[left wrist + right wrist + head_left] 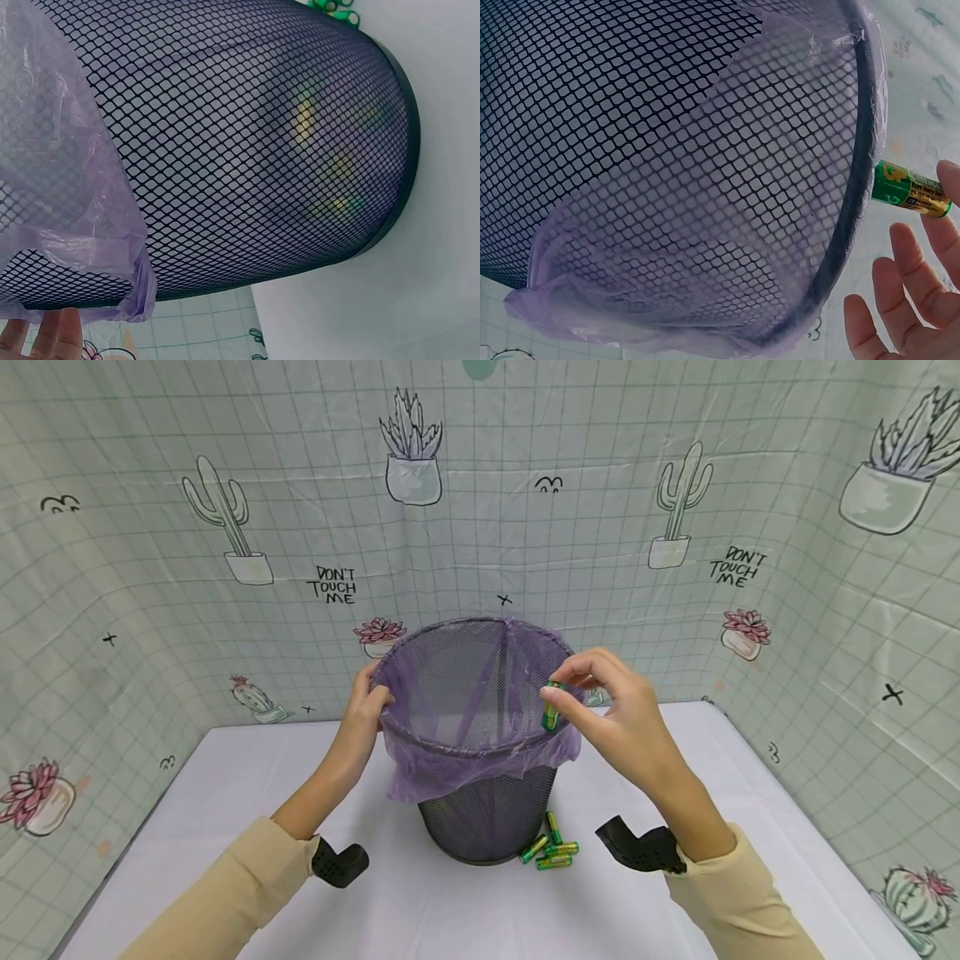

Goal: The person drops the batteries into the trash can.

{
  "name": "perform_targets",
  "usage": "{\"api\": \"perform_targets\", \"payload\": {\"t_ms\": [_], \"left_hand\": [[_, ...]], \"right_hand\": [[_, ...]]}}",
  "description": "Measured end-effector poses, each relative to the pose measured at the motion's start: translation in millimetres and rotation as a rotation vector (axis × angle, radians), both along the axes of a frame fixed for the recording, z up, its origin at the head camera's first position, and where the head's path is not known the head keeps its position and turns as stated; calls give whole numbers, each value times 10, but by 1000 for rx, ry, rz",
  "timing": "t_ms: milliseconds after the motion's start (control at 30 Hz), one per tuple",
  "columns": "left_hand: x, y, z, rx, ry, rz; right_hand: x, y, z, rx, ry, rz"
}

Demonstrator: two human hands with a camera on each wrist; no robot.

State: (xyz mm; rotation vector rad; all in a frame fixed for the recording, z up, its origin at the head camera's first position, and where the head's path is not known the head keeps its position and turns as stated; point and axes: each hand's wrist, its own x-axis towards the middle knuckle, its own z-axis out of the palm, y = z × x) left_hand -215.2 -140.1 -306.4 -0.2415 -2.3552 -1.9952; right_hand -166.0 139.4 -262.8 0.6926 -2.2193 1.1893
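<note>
1. Left hand (367, 706): fingers curled over the left rim of the black mesh bin (487, 818), gripping the rim and the purple liner (420, 777) folded over it. Left wrist view shows only fingertips (60, 334) at the bottom edge, just under the liner's hem (75, 210).
2. Left sleeve (232, 893), beige, with a black wrist mount (339, 862) below the hand, over the white table (420, 910).
3. Mesh bin stands upright on the table between the two hands, the liner draped over its rim and hanging down the outside front. Through the mesh, the left wrist view shows blurred green-yellow shapes (330, 202) low in the bin near its base; too blurred to tell more.
4. Loose batteries (551, 850): a small green-and-gold cluster lying on the table, touching or just beside the bin's base, below the right hand and well apart from it.
5. Right hand (611, 710): thumb and fingertips pinched on one green battery (551, 710), roughly upright, held at the bin's right rim, just over the opening. Right wrist view: the battery (909, 189) sits just beside the rim, with its far end at the fingertips; other fingers (900, 300) are loosely spread.
6. Right sleeve (742, 902), beige, with a black mount (641, 847) under the wrist.
7. Backdrop (150, 568): cactus-print grid sheet behind both hands.
</note>
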Motion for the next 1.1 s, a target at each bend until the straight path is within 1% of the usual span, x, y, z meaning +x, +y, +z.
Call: {"api": "perform_targets", "payload": {"t_ms": [133,400,600,733,1100], "left_hand": [[-3,1,-2,-3,2,1],[-4,3,-10,-4,2,3],[-2,0,-4,-16,5,10],[-7,3,-5,-8,3,12],[-18,6,-10,1,-1,18]], "right_hand": [[-15,-22,-10,-4,-8,0],[4,-28,-56,34,-39,-8],[10,30,-107,63,-64,-22],[5,79,-148,82,-82,-31],[26,139,-185,73,-93,-66]]}}
